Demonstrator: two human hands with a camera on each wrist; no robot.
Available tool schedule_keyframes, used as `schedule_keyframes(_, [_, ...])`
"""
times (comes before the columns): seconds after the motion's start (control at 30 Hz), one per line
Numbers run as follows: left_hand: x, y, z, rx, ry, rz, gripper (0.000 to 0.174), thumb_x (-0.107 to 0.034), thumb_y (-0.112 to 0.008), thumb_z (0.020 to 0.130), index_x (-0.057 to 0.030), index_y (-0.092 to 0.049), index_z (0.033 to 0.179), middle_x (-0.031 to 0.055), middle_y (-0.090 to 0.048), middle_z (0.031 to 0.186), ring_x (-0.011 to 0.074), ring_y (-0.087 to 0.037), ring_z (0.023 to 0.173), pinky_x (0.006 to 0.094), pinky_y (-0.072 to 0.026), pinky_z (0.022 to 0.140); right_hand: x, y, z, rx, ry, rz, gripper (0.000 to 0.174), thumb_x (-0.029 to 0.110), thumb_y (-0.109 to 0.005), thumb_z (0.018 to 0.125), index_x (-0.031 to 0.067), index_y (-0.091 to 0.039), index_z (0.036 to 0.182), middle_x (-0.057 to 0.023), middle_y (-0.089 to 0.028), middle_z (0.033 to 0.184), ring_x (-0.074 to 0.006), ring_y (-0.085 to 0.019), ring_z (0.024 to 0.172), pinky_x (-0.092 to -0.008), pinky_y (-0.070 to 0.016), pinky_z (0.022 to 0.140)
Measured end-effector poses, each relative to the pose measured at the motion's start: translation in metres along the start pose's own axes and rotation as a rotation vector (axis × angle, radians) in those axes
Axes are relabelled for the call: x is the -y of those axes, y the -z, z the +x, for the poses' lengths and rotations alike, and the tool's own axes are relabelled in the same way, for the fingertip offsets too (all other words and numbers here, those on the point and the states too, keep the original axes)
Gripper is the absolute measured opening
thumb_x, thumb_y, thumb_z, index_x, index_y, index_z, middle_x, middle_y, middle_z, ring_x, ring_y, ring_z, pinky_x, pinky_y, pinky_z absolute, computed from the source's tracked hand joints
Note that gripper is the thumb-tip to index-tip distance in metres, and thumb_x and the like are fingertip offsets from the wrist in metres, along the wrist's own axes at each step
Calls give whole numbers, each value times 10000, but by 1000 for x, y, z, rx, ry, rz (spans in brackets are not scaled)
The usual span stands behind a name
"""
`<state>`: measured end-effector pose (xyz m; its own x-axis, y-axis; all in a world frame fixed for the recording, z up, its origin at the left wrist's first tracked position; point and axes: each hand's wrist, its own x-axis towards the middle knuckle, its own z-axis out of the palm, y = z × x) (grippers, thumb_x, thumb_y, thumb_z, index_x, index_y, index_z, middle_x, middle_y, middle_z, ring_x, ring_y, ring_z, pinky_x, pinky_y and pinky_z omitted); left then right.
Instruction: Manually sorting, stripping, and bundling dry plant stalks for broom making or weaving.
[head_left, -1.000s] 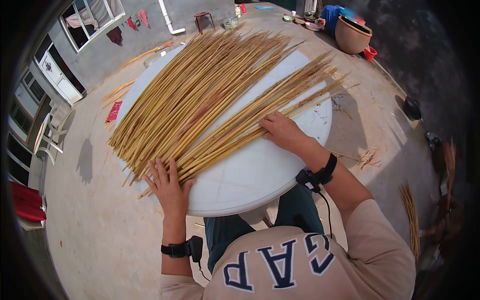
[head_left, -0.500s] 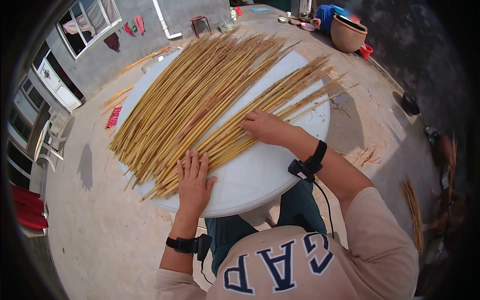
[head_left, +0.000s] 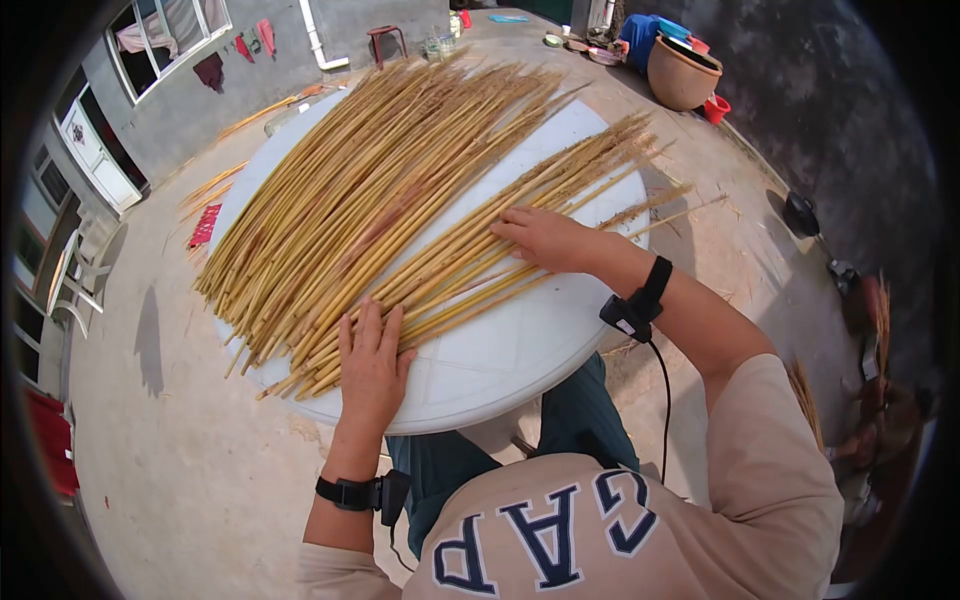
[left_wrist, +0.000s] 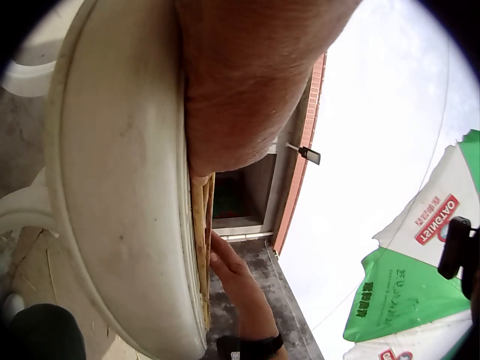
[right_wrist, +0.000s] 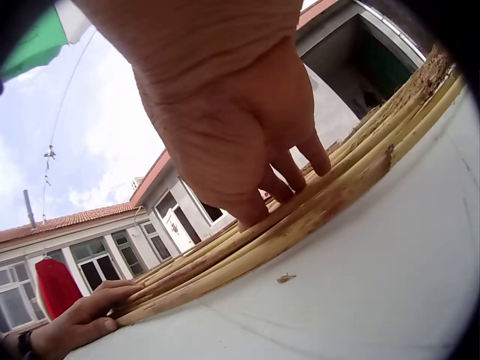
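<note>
A wide layer of long yellow-brown reed stalks (head_left: 330,210) with feathery tips lies across a round white table (head_left: 500,350). Nearer the person, a looser bunch of the same stalks (head_left: 470,250) spreads apart from the main layer toward its tips. My left hand (head_left: 375,365) rests with extended fingers on the thick ends of this near bunch. Farther along the same stalks, my right hand (head_left: 550,240) touches them from above. The right wrist view shows its fingers (right_wrist: 281,176) reaching down onto the stalks, the palm raised off them.
A large clay pot (head_left: 683,75) and a red bucket (head_left: 716,109) stand beyond the table at the right. A white chair (head_left: 75,275) is off to the left, and a dark red stool (head_left: 386,45) stands by the wall. More stalks (head_left: 806,400) are at the right.
My left hand has shifted right, farther onto the near stalks' ends. My right hand has moved left and inward over the bunch. Several near stalks now lie more spread out.
</note>
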<state>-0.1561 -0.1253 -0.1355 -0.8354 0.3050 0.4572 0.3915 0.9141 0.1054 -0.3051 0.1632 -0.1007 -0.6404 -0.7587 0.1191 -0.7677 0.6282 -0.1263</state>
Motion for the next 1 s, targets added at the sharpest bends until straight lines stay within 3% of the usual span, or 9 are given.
schedule_keyframes(0.13, [-5, 5, 1, 3, 37, -44, 606, -171, -656, 770, -27, -419, 1308, 210, -417, 1309, 330, -357, 1261, 463, -233, 1053, 15, 20, -9, 161, -83, -7, 459, 154, -596, 831, 46, -457, 1254, -147, -490, 1213, -309, -454, 1130, -407, -379, 964])
schedule_keyframes(0.33, [-4, 1, 2, 25, 44, -19, 614, -187, -642, 782, -17, -403, 1322, 187, -410, 1335, 313, -341, 1278, 449, -224, 1060, -1, 1, -20, -71, 4, 45, 421, 127, -617, 806, 37, -502, 1201, -143, -508, 1174, -313, -465, 1101, -402, -386, 947])
schedule_keyframes(0.43, [-5, 2, 3, 57, 41, 20, 612, -212, -625, 797, -21, -394, 1332, 179, -386, 1365, 303, -311, 1305, 463, -189, 1080, -1, 0, -16, -46, -102, 154, 470, 215, -568, 864, 24, -441, 1274, -174, -449, 1278, -336, -395, 1212, -420, -338, 1004])
schedule_keyframes(0.5, [-5, 2, 3, 65, 39, 37, 610, -224, -614, 807, -25, -389, 1338, 176, -373, 1380, 299, -294, 1319, 471, -169, 1091, 0, -10, -16, -5, -54, -59, 578, 348, -484, 914, 11, -332, 1358, -202, -322, 1401, -347, -254, 1329, -441, -242, 1070])
schedule_keyframes(0.53, [-5, 1, 3, 71, 38, 47, 604, -228, -606, 815, -32, -386, 1341, 173, -366, 1387, 294, -286, 1325, 477, -155, 1096, -2, -12, -15, -6, -57, -60, 578, 348, -484, 914, 11, -332, 1358, -202, -322, 1401, -347, -254, 1329, -441, -242, 1070])
schedule_keyframes(0.6, [-5, 0, 2, 76, 33, 52, 598, -232, -598, 822, -38, -383, 1345, 171, -360, 1395, 289, -278, 1331, 484, -141, 1101, 2, -5, -11, 129, -106, -80, 666, 443, -418, 926, 12, -242, 1403, -203, -220, 1459, -336, -144, 1376, -447, -165, 1098])
schedule_keyframes(0.8, [-3, 0, -2, 47, 28, 34, 589, -230, -605, 821, -56, -394, 1343, 156, -374, 1389, 275, -299, 1322, 472, -165, 1098, 4, 7, -11, 42, -128, 56, 659, 444, -445, 911, 18, -277, 1384, -215, -225, 1450, -346, -169, 1365, -433, -180, 1099])
schedule_keyframes(0.93, [-2, -1, -3, 37, 30, 10, 599, -222, -628, 805, -56, -406, 1336, 159, -382, 1384, 284, -314, 1314, 469, -193, 1090, 30, 13, -28, 172, -175, 250, 659, 431, -463, 904, 24, -274, 1386, -218, -213, 1451, -348, -167, 1365, -438, -168, 1106])
schedule_keyframes(1.0, [-3, 0, -2, 26, 34, 5, 610, -220, -641, 795, -56, -409, 1335, 161, -382, 1384, 289, -315, 1314, 470, -199, 1087, 43, -12, -43, 122, 14, 32, 660, 426, -465, 901, 29, -270, 1390, -224, -213, 1449, -344, -168, 1365, -441, -147, 1113])
